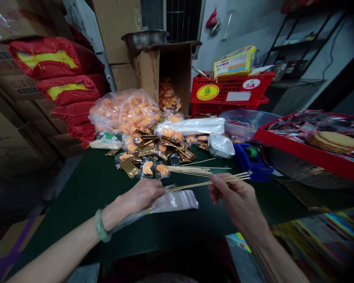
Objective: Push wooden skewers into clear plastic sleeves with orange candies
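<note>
The right hand pinches a few thin, pale wooden sticks between thumb and fingertips, near their middle, so they run almost level above the dark green table. They are long, straight and bare, bunched tight at the left end and fanning slightly toward the right tips. The left hand is closed around the left end of the sticks and also presses on a clear plastic bag lying flat on the table just below them; a pale green bangle sits on that wrist. More sticks of the same kind lie loose on the table just behind the held ones. Beyond them is a heap of small clear and gold packets with orange pieces inside, and behind that a large bag full of the same orange pieces. A blue tape dispenser stands just right of the stick tips, a red basket sits at the back, and a red tray lies at the right edge.
</note>
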`<state>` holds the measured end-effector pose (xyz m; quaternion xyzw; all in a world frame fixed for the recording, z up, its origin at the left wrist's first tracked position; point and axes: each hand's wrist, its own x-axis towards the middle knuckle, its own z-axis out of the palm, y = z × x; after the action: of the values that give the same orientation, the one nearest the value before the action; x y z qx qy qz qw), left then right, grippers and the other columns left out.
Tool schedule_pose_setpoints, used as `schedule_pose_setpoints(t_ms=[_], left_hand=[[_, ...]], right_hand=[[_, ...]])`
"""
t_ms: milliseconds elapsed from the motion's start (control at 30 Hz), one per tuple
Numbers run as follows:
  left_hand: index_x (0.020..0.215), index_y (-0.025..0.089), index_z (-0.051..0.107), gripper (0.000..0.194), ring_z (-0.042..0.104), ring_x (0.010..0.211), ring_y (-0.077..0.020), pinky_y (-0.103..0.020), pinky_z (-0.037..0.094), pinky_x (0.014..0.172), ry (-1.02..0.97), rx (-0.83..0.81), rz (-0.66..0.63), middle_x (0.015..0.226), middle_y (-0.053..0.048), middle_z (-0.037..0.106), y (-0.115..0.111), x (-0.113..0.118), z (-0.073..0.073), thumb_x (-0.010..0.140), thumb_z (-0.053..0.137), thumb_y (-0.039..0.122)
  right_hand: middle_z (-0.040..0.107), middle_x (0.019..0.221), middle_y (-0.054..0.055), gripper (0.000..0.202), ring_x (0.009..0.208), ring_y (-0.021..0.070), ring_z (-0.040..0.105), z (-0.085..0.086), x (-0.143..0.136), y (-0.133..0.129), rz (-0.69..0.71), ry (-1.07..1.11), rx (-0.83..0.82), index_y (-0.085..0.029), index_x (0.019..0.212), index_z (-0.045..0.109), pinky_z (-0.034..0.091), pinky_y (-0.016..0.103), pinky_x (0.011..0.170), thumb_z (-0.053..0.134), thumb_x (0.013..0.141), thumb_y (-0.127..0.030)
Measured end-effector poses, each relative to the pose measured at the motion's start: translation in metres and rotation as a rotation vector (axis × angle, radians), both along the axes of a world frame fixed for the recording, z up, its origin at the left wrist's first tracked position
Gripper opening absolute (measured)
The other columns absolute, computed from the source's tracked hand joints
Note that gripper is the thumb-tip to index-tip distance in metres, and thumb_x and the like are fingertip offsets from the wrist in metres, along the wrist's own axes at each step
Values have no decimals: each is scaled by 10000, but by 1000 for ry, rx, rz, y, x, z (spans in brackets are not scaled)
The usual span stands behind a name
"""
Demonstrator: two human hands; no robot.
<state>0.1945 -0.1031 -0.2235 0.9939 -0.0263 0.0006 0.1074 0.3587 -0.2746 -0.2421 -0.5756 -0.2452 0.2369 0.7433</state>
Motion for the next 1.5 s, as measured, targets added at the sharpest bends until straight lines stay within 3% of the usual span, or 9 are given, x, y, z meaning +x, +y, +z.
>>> schedule_pose_setpoints(t_ms=[233, 400, 733, 1000, 1100, 1200, 1300, 1367, 1500], left_hand=[[666, 151, 534, 294, 472, 633, -147, -250, 311, 548, -10, 34, -6, 717, -42, 536, -5, -4, 10, 865, 322, 105], [707, 151, 536, 269, 470, 648, -141, -240, 323, 568, -27, 8, -12, 740, -41, 533, -5, -10, 16, 872, 327, 112], [786, 191, 552, 230, 490, 708, -151, -251, 349, 636, -32, -113, -8, 799, -32, 553, -4, -24, 15, 857, 342, 129], [697, 164, 536, 278, 472, 644, -143, -245, 317, 582, -23, -39, -42, 744, -39, 545, -7, -17, 27, 862, 321, 103], [671, 162, 525, 275, 468, 626, -137, -240, 312, 568, -23, -41, -56, 724, -32, 538, -8, -14, 30, 852, 331, 89], [678, 159, 530, 251, 465, 624, -139, -238, 310, 556, -23, -13, -70, 714, -31, 536, -11, -10, 34, 825, 353, 60], [737, 153, 560, 219, 473, 636, -140, -231, 327, 558, -35, 20, -76, 724, -34, 541, -13, -5, 38, 821, 378, 63], [771, 145, 576, 206, 481, 644, -139, -229, 344, 564, -56, 23, -64, 732, -37, 547, -14, -2, 39, 835, 389, 84], [880, 141, 577, 197, 518, 741, -152, -243, 403, 637, -211, -43, 37, 834, -61, 570, -16, -9, 19, 878, 380, 158]], right_hand=[[533, 540, -11, 237, 401, 88, 481, 11, -8, 5, 66, -101, -22, -154, 628, 575, 390, 200, 331, 655, 691, -368], [536, 568, -5, 242, 445, 86, 489, 20, -2, 4, 215, -234, -2, -152, 644, 578, 399, 192, 365, 626, 718, -377], [548, 543, -8, 301, 427, 83, 485, 26, 5, 16, 348, -225, -79, -145, 657, 550, 390, 195, 369, 637, 680, -432], [540, 554, -13, 307, 420, 83, 487, 39, 3, 22, 423, -237, -85, -151, 647, 541, 404, 201, 364, 637, 669, -441], [535, 572, -7, 298, 421, 86, 485, 32, -3, 26, 460, -280, -114, -152, 647, 547, 400, 205, 369, 596, 708, -439], [531, 582, 9, 290, 487, 110, 506, 15, -17, 34, 445, -458, -101, -164, 590, 548, 431, 237, 450, 532, 765, -394], [578, 665, 49, 255, 808, 194, 560, -5, -32, 44, 326, -656, -5, -180, 583, 578, 463, 320, 714, 514, 783, -325], [604, 725, 63, 226, 954, 219, 526, -15, -38, 48, 280, -679, 5, -188, 634, 604, 438, 344, 800, 499, 793, -310], [580, 685, 46, 318, 576, 134, 539, -25, -37, 49, 395, -514, -119, -160, 625, 593, 447, 240, 496, 460, 814, -379]])
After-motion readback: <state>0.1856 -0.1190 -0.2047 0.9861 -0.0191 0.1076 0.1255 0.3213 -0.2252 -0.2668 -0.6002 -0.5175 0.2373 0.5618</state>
